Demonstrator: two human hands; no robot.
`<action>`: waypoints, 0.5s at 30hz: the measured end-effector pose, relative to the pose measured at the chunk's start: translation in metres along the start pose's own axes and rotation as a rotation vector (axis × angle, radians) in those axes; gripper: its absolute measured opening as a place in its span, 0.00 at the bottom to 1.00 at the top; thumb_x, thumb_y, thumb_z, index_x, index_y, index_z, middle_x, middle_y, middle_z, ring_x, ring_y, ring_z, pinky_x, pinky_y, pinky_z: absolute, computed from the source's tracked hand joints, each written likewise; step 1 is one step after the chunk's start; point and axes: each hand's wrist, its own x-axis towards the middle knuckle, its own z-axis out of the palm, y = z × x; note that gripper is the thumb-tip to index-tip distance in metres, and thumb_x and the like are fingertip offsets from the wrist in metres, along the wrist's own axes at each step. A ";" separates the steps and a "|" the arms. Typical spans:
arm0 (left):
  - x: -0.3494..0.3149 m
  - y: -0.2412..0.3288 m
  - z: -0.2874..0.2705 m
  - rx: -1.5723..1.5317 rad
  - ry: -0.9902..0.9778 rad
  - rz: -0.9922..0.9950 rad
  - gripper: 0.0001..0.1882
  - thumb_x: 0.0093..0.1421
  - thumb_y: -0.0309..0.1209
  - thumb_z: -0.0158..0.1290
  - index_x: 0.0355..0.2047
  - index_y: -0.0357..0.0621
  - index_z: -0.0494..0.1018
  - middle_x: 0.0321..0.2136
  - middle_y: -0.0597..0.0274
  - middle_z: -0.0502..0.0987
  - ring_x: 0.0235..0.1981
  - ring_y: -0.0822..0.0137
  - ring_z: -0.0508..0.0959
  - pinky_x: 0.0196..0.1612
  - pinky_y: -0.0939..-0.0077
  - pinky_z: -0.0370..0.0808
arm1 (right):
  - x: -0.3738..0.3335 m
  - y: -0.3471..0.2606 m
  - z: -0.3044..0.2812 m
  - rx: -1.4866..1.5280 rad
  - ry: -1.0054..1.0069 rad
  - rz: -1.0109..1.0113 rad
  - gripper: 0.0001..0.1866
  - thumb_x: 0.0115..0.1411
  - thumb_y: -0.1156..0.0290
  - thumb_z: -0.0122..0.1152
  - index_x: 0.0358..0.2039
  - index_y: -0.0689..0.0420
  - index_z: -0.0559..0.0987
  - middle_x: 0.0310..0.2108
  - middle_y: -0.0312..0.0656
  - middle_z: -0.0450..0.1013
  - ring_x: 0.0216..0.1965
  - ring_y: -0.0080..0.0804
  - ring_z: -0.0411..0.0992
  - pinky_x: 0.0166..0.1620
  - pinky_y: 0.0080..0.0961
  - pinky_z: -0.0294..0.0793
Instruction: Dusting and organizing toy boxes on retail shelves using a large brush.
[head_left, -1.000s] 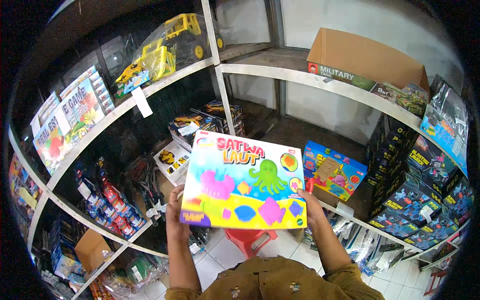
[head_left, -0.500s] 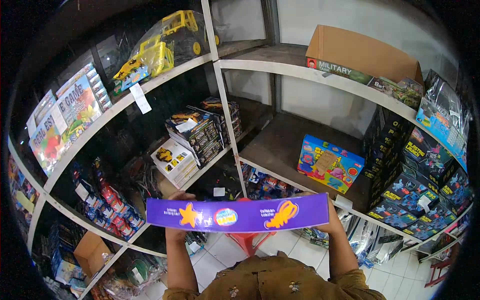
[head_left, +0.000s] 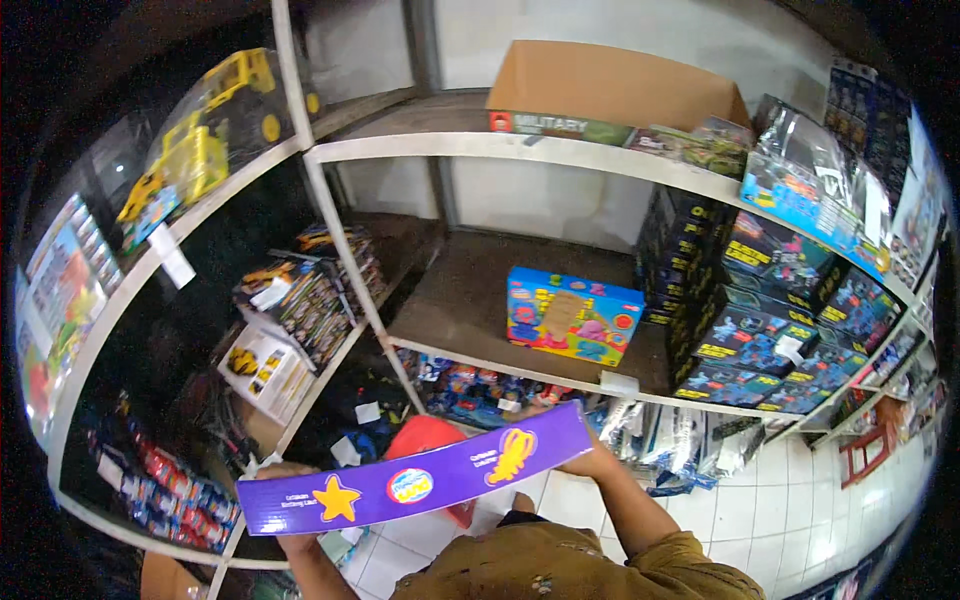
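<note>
A long purple toy box (head_left: 385, 503), its narrow side facing up with a starfish and a lobster picture in orange and yellow, is held across my front. My left hand (head_left: 285, 469) grips the box's left end, most of its fingers hidden behind it. Around the right end closes my right hand (head_left: 594, 456), its fingertips partly out of sight. The box tilts, its right end higher in view than its left. Beyond it, a blue and yellow toy box (head_left: 572, 318) stands on the brown middle shelf (head_left: 440, 310), apart from both hands.
Stacked dark toy boxes (head_left: 745, 335) fill the shelf's right side. An open cardboard carton (head_left: 610, 90) sits on the shelf above. A yellow toy truck (head_left: 205, 135) in clear wrap is at upper left. Below the purple box stands a red stool (head_left: 425, 437) on white floor tiles (head_left: 750, 500).
My view has turned to the right, so the shelves appear farther left. Both hands still hold the purple box, which has gone from level to tilted, its left end lower.
</note>
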 end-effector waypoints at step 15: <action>0.042 -0.060 0.059 -0.052 0.188 -0.393 0.44 0.34 0.30 0.66 0.52 0.32 0.58 0.42 0.52 0.71 0.41 0.60 0.74 0.45 0.65 0.72 | 0.021 0.179 -0.091 -0.587 0.372 0.596 0.12 0.47 0.66 0.61 0.32 0.55 0.78 0.28 0.54 0.74 0.33 0.55 0.73 0.37 0.45 0.72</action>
